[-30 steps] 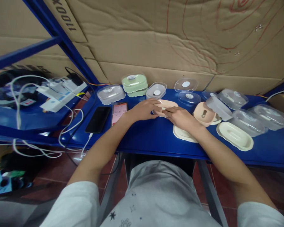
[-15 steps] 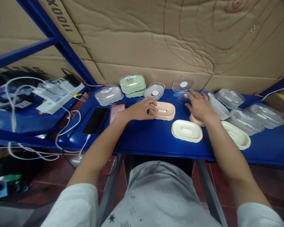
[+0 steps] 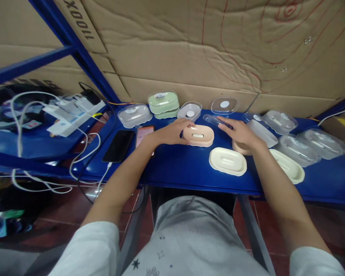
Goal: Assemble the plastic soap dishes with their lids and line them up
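Note:
A pink soap dish (image 3: 199, 135) lies on the blue shelf (image 3: 178, 168) in front of me. My left hand (image 3: 172, 132) grips its left end, fingers curled round the rim. My right hand (image 3: 239, 131) hovers just right of it and holds a clear plastic lid (image 3: 215, 120) by its near edge, tilted above the shelf. Another pink dish (image 3: 241, 147) is partly hidden under my right wrist. A cream dish (image 3: 228, 161) rests nearer to me.
Clear lids (image 3: 224, 104) and covered dishes (image 3: 297, 148) line the back and right of the shelf, with a green stack (image 3: 163, 103) at the back. Two phones (image 3: 119, 145) lie left. Cables and a power strip (image 3: 71, 115) fill the left shelf. Cardboard forms the back wall.
My right hand left the pink dish, reached back to the clear lids, and now carries one lid toward the dish. My left hand stayed on the dish's left end.

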{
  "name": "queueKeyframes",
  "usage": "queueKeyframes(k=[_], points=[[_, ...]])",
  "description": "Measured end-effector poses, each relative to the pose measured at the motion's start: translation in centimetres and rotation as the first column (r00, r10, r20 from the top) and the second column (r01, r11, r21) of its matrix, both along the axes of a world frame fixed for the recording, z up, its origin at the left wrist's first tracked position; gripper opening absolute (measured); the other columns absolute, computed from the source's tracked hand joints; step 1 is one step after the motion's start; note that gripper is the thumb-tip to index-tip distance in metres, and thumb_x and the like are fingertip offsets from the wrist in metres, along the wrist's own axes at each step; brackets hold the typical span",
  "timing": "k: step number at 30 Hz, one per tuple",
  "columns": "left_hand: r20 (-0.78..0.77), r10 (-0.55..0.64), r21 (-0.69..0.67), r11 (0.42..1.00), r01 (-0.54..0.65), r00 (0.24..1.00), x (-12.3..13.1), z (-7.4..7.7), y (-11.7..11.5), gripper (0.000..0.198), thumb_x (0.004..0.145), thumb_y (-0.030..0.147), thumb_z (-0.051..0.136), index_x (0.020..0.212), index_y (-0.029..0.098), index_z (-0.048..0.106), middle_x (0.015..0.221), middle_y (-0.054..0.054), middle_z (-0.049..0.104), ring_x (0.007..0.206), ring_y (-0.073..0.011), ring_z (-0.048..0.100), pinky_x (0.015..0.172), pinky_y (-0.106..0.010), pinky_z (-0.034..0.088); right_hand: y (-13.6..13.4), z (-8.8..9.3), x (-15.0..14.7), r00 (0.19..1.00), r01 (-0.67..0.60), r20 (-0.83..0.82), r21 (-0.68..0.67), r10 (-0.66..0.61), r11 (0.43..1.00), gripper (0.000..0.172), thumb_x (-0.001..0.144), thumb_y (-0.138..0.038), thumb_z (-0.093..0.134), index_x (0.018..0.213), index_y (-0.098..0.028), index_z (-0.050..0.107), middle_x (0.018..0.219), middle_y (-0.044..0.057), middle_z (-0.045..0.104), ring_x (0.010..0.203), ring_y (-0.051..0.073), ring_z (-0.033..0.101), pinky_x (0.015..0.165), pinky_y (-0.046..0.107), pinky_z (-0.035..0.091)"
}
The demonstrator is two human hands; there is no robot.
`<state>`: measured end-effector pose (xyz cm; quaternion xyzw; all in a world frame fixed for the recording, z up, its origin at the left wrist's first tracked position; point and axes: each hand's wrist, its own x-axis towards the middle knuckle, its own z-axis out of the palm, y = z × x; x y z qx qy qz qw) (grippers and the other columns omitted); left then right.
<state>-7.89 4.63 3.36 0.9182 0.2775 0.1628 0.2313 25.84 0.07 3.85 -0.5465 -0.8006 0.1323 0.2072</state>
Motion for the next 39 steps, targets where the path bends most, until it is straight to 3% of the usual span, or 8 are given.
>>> queueKeyframes(k=[2,5,10,15,21,28,33,39], points=[[0.035,0.008,-0.010,1.000,-0.008,0.999,0.1,-0.1,0.0,0.086,0.083,0.055,0.084,0.155,0.022,0.049,0.155,-0.016,0.053,0.146,-0.0357,0.049,0.123,-0.052,0.041,-0.9,0.6,-1.5,0.993,-0.108,-0.049,-0.002,0.108,0.994,0.057,0.106,-0.060,0.053,0.154,-0.032,0.059,0.155,0.004,0.062,0.145,0.031,0.057,0.123,0.052,0.045],[0.070,0.009,-0.030,1.000,-0.007,0.998,0.1,-0.3,-0.1,0.096,0.082,0.052,0.086,0.163,0.026,0.041,0.159,-0.015,0.047,0.150,-0.0357,0.046,0.124,-0.052,0.040,-1.9,0.4,-3.8,0.974,-0.224,0.023,0.046,0.224,0.973,0.056,0.105,-0.056,0.056,0.155,-0.030,0.059,0.156,0.007,0.061,0.148,0.033,0.054,0.123,0.054,0.044],[0.048,0.004,-0.023,1.000,-0.003,0.999,-0.1,-0.4,-0.1,0.087,0.084,0.051,0.085,0.160,0.030,0.048,0.156,-0.013,0.050,0.148,-0.0349,0.047,0.127,-0.053,0.036,-2.3,-0.5,-5.8,0.944,-0.300,0.182,0.125,0.275,0.946,0.054,0.111,-0.047,0.045,0.158,-0.023,0.055,0.165,0.015,0.050,0.155,0.034,0.044,0.127,0.059,0.038],[-0.017,0.010,0.002,1.000,-0.010,1.000,-0.3,-0.3,0.0,0.090,0.084,0.048,0.087,0.161,0.024,0.047,0.156,-0.015,0.053,0.148,-0.0334,0.049,0.125,-0.049,0.039,-2.6,-0.3,-6.5,0.923,-0.356,0.218,0.180,0.315,0.917,0.050,0.112,-0.040,0.040,0.159,-0.029,0.053,0.164,0.010,0.053,0.153,0.030,0.048,0.125,0.057,0.042],[-0.190,0.101,0.066,0.994,-0.090,0.977,-0.1,1.0,-1.2,0.080,0.091,0.046,0.082,0.160,0.026,0.048,0.167,-0.013,0.048,0.153,-0.0342,0.049,0.127,-0.048,0.037,-2.7,-0.5,-7.1,0.910,-0.360,0.274,0.146,0.312,0.921,0.049,0.112,-0.034,0.040,0.161,-0.033,0.051,0.166,0.006,0.050,0.157,0.028,0.042,0.127,0.056,0.039],[-0.324,0.194,0.146,0.977,-0.153,0.926,1.0,0.4,-3.4,0.086,0.105,0.034,0.063,0.172,0.013,0.012,0.178,-0.026,0.016,0.161,-0.0388,0.035,0.123,-0.046,0.043,-2.4,-1.1,-6.8,0.901,-0.358,0.320,0.164,0.293,0.919,0.052,0.111,-0.030,0.045,0.163,-0.031,0.048,0.166,0.008,0.050,0.159,0.028,0.039,0.130,0.056,0.035],[-0.343,0.257,0.172,0.963,-0.208,0.903,1.8,-0.3,-3.9,0.089,0.105,0.030,0.061,0.172,0.010,0.006,0.178,-0.029,0.010,0.162,-0.0393,0.031,0.120,-0.046,0.048,-2.5,-1.4,-7.0,0.887,-0.336,0.393,0.186,0.243,0.923,0.053,0.108,-0.024,0.053,0.161,-0.026,0.050,0.164,0.012,0.052,0.157,0.030,0.043,0.129,0.055,0.037],[-0.377,0.287,0.268,0.944,-0.193,0.880,1.8,0.7,-4.3,0.076,0.108,0.033,0.058,0.171,0.014,0.019,0.176,-0.029,0.020,0.147,-0.0419,0.054,0.108,-0.046,0.058,-2.4,-1.5,-7.0,0.889,-0.347,0.387,0.217,0.246,0.912,0.056,0.106,-0.021,0.055,0.161,-0.029,0.051,0.161,0.010,0.056,0.154,0.030,0.047,0.126,0.056,0.042]])
